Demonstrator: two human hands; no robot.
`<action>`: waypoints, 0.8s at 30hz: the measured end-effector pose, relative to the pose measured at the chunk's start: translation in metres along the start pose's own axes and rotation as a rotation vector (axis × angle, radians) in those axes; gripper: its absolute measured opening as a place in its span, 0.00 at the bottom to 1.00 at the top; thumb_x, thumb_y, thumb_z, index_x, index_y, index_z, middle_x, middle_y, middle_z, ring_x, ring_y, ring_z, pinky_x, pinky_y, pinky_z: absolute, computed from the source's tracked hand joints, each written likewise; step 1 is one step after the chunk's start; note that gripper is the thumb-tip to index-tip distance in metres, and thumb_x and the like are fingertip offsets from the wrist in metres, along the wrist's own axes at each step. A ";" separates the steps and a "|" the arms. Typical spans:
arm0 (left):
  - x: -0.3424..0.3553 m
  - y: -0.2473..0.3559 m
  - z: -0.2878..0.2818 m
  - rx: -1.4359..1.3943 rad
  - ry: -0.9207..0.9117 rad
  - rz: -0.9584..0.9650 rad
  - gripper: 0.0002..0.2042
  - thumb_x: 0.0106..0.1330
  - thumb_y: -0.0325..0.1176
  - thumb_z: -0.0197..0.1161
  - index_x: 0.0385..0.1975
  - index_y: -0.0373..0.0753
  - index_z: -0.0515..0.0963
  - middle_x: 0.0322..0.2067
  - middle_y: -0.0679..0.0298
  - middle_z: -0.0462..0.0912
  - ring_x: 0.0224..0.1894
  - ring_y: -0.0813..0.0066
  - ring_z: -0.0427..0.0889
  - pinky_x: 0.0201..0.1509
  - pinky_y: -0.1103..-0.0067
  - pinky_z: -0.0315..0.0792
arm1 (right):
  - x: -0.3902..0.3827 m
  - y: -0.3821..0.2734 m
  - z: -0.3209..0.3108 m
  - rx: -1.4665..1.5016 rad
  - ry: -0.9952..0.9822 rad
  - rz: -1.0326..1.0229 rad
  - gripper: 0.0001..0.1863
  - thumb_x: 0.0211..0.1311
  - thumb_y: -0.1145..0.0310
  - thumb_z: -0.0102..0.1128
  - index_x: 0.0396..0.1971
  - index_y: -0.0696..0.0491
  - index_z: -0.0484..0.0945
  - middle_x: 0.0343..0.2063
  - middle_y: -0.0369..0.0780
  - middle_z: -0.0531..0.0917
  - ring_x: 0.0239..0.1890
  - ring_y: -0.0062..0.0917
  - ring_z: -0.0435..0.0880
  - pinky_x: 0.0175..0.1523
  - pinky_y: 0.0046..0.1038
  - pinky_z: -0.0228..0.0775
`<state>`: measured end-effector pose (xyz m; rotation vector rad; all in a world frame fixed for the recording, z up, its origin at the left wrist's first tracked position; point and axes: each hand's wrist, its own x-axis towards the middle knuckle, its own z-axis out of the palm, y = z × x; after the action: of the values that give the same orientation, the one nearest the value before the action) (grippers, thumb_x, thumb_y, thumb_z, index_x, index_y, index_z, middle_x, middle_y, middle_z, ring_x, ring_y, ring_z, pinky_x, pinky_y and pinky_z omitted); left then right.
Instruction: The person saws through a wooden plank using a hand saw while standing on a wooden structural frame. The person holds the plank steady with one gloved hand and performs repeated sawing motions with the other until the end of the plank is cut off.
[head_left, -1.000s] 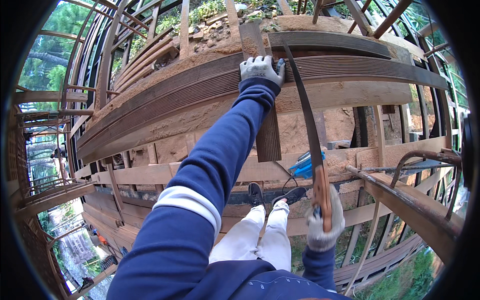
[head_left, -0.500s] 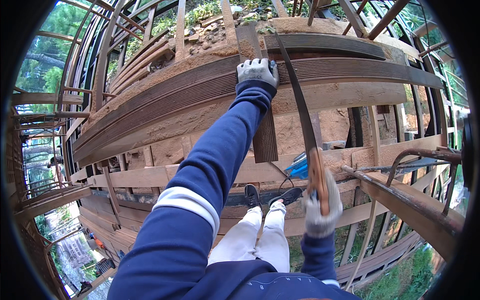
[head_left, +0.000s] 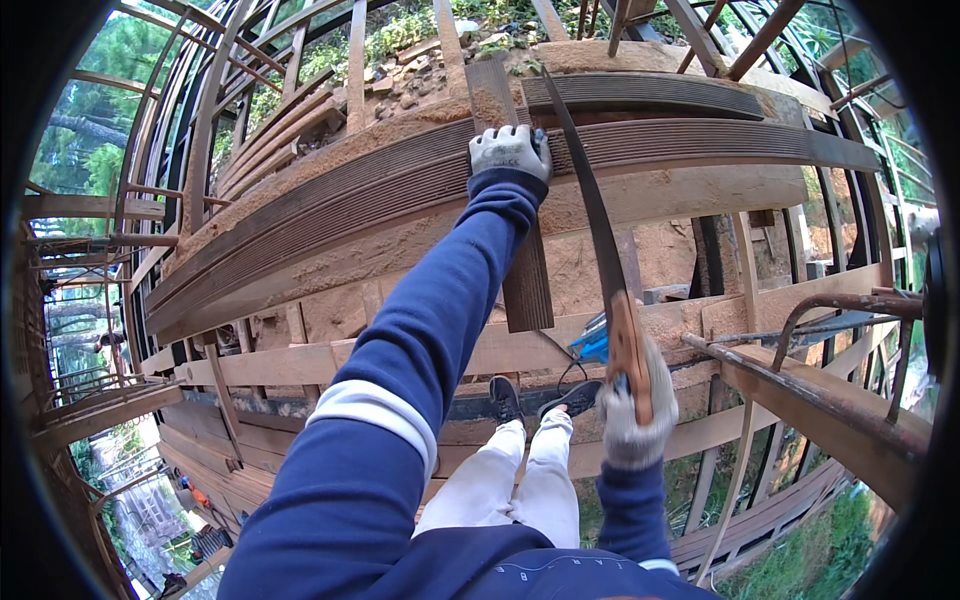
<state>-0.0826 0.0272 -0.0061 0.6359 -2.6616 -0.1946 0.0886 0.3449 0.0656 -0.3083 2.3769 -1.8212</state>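
My right hand (head_left: 638,420), in a pale work glove, is closed around the wooden handle of a handsaw (head_left: 594,200). The long dark blade points away from me and lies across the grooved dark boards, just right of my left hand. My left hand (head_left: 508,152), in a grey-white glove, presses down with its fingers curled on a long grooved board (head_left: 680,142). A shorter grooved board (head_left: 528,285) runs crosswise beneath it, its near end sticking out toward me. The blade's contact with the wood is too fine to make out.
Sawdust covers a pale beam (head_left: 700,190) under the boards. A blue power tool (head_left: 592,342) with a cord sits near my feet. To the right a rusty metal pipe frame (head_left: 850,300) stands by a thick beam (head_left: 800,400). Open gaps show between the timbers.
The saw and my right hand have shifted slightly forward. My left hand keeps its place on the boards, and the whole view has tilted a little.
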 end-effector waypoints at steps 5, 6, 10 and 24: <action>-0.004 0.000 0.004 -0.016 0.050 0.001 0.17 0.73 0.45 0.55 0.34 0.40 0.86 0.35 0.54 0.88 0.42 0.54 0.85 0.54 0.59 0.71 | -0.051 0.007 -0.031 -0.052 -0.057 -0.005 0.34 0.57 0.69 0.63 0.65 0.66 0.73 0.57 0.54 0.84 0.58 0.41 0.87 0.62 0.36 0.77; -0.002 0.002 0.005 -0.016 0.011 -0.006 0.17 0.73 0.46 0.55 0.34 0.40 0.86 0.36 0.54 0.88 0.42 0.54 0.85 0.55 0.59 0.70 | -0.022 0.005 -0.012 -0.016 -0.038 0.005 0.34 0.57 0.69 0.64 0.65 0.66 0.73 0.57 0.54 0.84 0.57 0.40 0.87 0.61 0.36 0.78; 0.003 0.004 -0.001 0.033 -0.070 -0.023 0.19 0.74 0.48 0.51 0.40 0.42 0.85 0.40 0.55 0.88 0.48 0.53 0.85 0.57 0.58 0.72 | 0.091 0.007 0.040 -0.091 -0.012 -0.300 0.33 0.56 0.72 0.63 0.64 0.67 0.73 0.56 0.55 0.85 0.51 0.37 0.89 0.54 0.33 0.82; 0.002 0.008 -0.003 0.060 -0.095 -0.027 0.19 0.75 0.48 0.52 0.44 0.42 0.85 0.43 0.56 0.88 0.50 0.54 0.84 0.59 0.59 0.71 | 0.056 0.004 0.026 -0.019 -0.016 -0.181 0.35 0.54 0.76 0.64 0.66 0.66 0.72 0.51 0.52 0.87 0.39 0.29 0.89 0.47 0.27 0.82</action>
<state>-0.0861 0.0338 -0.0011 0.6976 -2.7605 -0.1568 0.0395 0.3080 0.0556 -0.5545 2.4278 -1.8625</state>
